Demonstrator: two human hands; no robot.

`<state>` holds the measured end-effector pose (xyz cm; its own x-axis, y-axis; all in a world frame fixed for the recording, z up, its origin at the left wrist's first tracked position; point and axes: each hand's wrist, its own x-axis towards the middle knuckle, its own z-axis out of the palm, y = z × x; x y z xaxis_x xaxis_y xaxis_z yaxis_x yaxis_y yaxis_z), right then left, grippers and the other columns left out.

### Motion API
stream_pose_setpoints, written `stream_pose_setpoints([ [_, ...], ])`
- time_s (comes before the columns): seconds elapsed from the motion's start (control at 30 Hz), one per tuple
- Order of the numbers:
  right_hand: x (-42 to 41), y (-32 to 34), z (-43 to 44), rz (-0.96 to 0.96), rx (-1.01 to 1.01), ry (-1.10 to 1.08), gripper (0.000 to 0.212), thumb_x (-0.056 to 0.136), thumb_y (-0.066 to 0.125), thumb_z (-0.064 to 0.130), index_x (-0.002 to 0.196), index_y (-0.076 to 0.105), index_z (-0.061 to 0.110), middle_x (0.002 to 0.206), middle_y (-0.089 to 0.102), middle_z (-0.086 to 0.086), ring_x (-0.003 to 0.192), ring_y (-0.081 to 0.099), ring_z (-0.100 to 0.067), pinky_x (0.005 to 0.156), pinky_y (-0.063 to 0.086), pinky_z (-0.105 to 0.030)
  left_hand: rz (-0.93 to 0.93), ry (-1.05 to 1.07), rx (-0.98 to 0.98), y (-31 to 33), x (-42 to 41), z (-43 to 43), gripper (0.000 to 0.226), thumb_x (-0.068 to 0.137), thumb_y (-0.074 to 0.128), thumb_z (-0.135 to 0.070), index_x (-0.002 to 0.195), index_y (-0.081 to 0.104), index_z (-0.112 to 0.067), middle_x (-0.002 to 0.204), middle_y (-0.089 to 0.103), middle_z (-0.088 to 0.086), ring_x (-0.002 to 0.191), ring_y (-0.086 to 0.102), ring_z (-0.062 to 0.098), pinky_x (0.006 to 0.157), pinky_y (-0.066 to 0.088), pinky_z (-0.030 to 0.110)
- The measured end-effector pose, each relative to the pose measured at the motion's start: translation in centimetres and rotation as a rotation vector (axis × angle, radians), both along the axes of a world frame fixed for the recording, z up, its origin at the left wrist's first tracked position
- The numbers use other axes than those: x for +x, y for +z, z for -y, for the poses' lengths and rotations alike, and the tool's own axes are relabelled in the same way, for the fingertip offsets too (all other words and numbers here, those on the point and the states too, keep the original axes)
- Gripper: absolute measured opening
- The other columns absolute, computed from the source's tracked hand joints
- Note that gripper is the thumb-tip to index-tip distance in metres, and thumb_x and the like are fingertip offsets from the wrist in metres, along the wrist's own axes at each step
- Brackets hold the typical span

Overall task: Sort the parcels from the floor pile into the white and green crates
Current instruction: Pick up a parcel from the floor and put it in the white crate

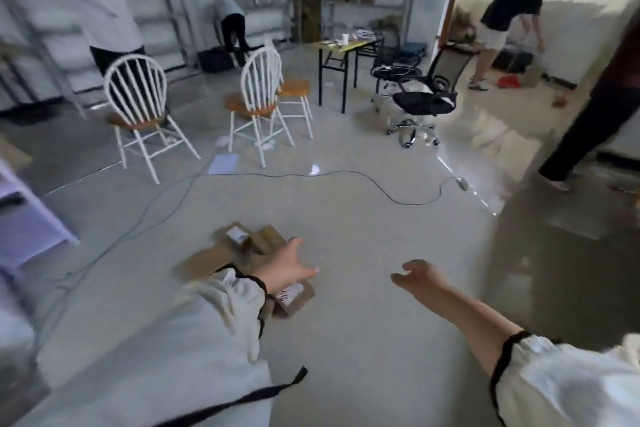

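Cardboard parcels [242,253] lie piled on the floor; both hands [289,267] spread, empty.

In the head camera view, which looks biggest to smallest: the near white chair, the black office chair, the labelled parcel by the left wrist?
1. Near white chair
2. Black office chair, roughly alike; it stands farther off, so unsure.
3. Labelled parcel, partly hidden by the left hand.

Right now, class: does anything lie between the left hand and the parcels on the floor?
Nothing visible does. The left hand is open and reaches out over the parcels, with only air between. The right hand is open over bare floor, apart from the pile. No crates show in this view.
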<state>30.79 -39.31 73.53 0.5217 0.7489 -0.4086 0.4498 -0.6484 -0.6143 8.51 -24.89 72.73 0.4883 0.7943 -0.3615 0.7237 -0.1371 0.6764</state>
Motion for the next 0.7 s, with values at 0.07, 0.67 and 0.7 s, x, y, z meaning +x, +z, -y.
stream_pose_setpoints([
  [0.07,-3.7,-0.5,-4.9,-0.012,-0.029,0.131,0.053,0.088,0.062,0.037,0.132,0.051,0.01,0.12,0.06,-0.007,0.108,0.057,-0.022,0.079,0.036,-0.019,-0.011,0.095,-0.021,0.0,-4.6,-2.5,0.081,0.08,0.072,-0.035,0.146,0.029,-0.017,0.118,0.056,0.01,0.109,0.057,0.024,0.093,0.046,0.03],
  [0.67,-20.8,-9.3,-37.3,-0.005,-0.227,0.827,0.042,0.088,0.058,0.031,0.12,0.057,0.003,0.117,0.059,-0.012,0.107,0.057,-0.027,0.09,0.046,-0.033,-0.11,0.708,-0.126,-10.0,-22.0,-19.3,0.076,0.075,0.068,-0.047,0.14,0.037,-0.022,0.084,0.061,-0.003,0.089,0.058,0.02,0.079,0.046,0.03],
  [0.7,-20.8,-10.4,-38.5,-0.005,-0.238,0.825,0.043,0.089,0.058,0.032,0.12,0.057,0.002,0.12,0.059,-0.014,0.11,0.056,-0.028,0.093,0.046,-0.034,-0.1,0.72,-0.136,-11.0,-21.8,-20.3,0.075,0.075,0.069,-0.046,0.14,0.038,-0.022,0.086,0.062,-0.003,0.089,0.058,0.018,0.079,0.046,0.029],
])
